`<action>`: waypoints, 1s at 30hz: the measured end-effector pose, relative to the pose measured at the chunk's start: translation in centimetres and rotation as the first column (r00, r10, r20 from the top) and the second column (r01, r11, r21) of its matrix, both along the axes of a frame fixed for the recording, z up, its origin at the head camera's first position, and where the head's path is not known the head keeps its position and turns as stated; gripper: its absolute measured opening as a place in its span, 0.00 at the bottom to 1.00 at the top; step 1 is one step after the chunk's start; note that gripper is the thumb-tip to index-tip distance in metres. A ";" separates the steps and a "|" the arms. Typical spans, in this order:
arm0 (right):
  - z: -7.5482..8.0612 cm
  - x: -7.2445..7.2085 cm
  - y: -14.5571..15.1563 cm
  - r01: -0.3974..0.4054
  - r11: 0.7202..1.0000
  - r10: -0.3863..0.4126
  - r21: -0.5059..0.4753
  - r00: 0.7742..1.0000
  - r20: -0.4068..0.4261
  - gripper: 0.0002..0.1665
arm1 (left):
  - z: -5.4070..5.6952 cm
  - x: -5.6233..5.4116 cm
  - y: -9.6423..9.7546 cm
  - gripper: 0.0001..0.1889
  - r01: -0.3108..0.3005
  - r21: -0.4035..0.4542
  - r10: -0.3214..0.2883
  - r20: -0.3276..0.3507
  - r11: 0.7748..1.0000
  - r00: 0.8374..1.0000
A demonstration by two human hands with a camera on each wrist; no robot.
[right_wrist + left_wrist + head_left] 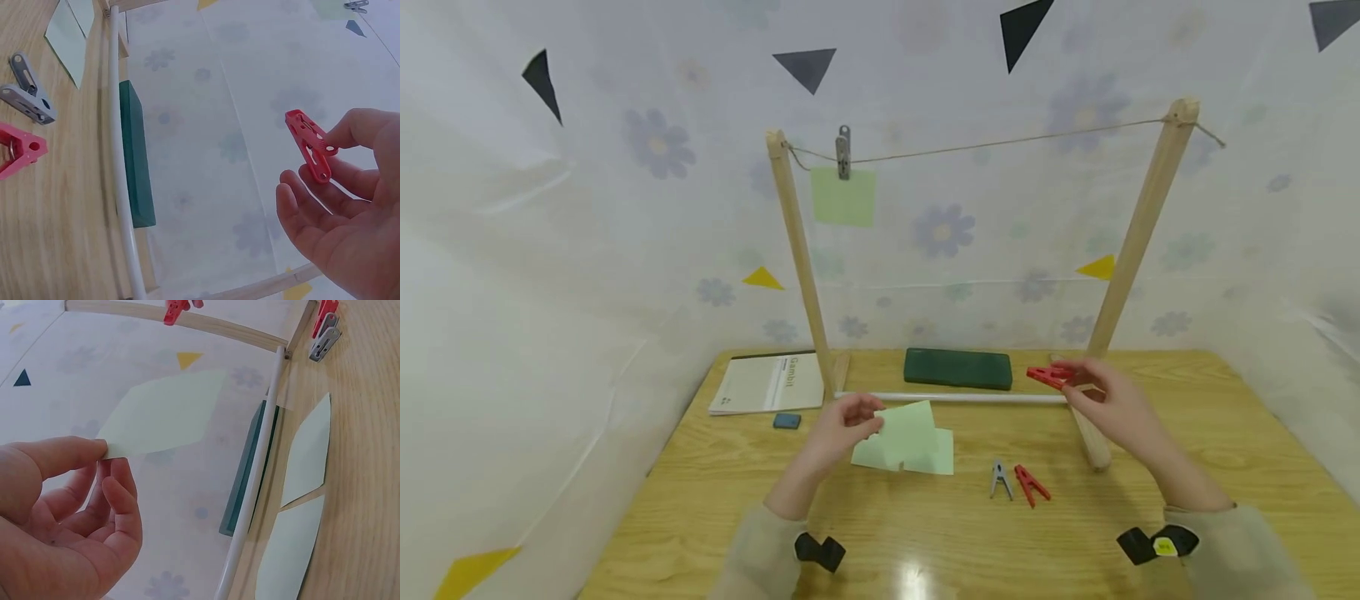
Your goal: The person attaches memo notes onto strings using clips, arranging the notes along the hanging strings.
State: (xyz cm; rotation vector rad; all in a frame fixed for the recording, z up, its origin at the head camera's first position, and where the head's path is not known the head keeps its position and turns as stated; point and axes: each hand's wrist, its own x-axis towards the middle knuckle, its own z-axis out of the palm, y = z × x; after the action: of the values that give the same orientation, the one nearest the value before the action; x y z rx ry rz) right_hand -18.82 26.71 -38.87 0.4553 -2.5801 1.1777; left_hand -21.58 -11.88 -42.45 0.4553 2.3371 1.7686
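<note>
A pale green sheet of paper (169, 412) is pinched at its corner between the thumb and forefinger of my left hand (844, 432). It is raised off the table, and two more green sheets (306, 456) lie below it. My right hand (1108, 404) holds a red clothespin (307, 142) by its handle end, off to the right near the wooden post. A grey clothespin (999, 479) and another red clothespin (1032, 485) lie on the table between the hands. Above, a grey clothespin (843, 154) fastens a green sheet (844, 198) to the string (1000, 145).
Two wooden posts (801, 250) carry the string, joined low down by a white rod (955, 398). Behind the rod lies a dark green case (957, 368). At the left are a notebook (767, 383) and a small blue object (787, 421). A patterned curtain (940, 292) hangs behind.
</note>
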 end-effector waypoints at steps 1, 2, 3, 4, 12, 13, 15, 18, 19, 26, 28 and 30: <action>0.3 -0.1 0.0 -0.006 1.000 0.006 -0.003 1.000 -0.002 0.20 | 0.2 -0.1 0.0 0.11 -0.001 -0.006 0.001 0.004 1.000 1.000; 0.6 -0.2 -0.1 -0.012 1.000 0.012 -0.007 1.000 -0.005 0.20 | 0.4 -0.1 0.1 0.11 -0.003 -0.011 0.003 0.003 1.000 1.000; 0.8 -0.3 -0.2 -0.016 1.000 0.016 -0.010 1.000 -0.009 0.20 | 0.6 -0.1 0.1 0.11 -0.006 -0.016 0.006 -0.001 1.000 1.000; 1.1 -0.4 -0.2 -0.019 1.000 0.019 -0.012 1.000 -0.012 0.20 | 0.8 -0.2 0.2 0.11 -0.009 -0.021 0.009 -0.004 1.000 1.000; 2.7 -0.8 -0.8 -0.016 1.000 0.016 -0.015 0.999 -0.030 0.20 | 1.9 -0.3 0.5 0.10 -0.047 -0.030 0.046 -0.014 0.998 0.999; 2.9 -0.9 -0.9 -0.017 1.000 0.017 -0.019 0.999 -0.030 0.20 | 2.0 -0.3 0.5 0.10 -0.054 -0.024 0.054 -0.015 0.998 0.998; 3.3 -1.0 -1.1 -0.019 0.999 0.018 -0.029 0.999 -0.040 0.20 | 2.2 -0.5 0.6 0.11 -0.073 -0.011 0.073 -0.017 0.997 0.997; 3.8 -1.1 -1.4 -0.024 0.999 0.021 -0.039 0.997 -0.069 0.20 | 2.6 -0.7 0.8 0.11 -0.107 -0.003 0.107 -0.021 0.994 0.994; 4.0 -1.1 -1.5 -0.026 0.999 0.023 -0.042 0.996 -0.081 0.20 | 2.8 -0.7 0.8 0.11 -0.116 0.001 0.116 -0.019 0.993 0.993; 5.5 -1.4 -1.7 -0.032 0.999 0.027 -0.028 0.988 -0.150 0.20 | 4.3 -1.4 1.2 0.12 -0.134 0.030 0.135 -0.045 0.990 0.990; 5.9 -1.6 -1.8 -0.042 0.999 0.038 -0.020 0.986 -0.161 0.20 | 4.7 -1.5 1.3 0.12 -0.150 0.024 0.151 -0.046 0.988 0.988; 6.2 -1.8 -1.9 -0.048 0.999 0.044 -0.014 0.984 -0.175 0.20 | 5.1 -1.6 1.4 0.12 -0.158 0.026 0.159 -0.037 0.987 0.987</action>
State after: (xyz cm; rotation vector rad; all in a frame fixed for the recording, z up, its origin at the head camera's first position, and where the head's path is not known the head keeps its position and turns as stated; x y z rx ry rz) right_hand -20.59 24.81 -32.63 0.5896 -2.4197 1.1218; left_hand -23.19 -10.52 -37.39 0.3172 2.4444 1.8731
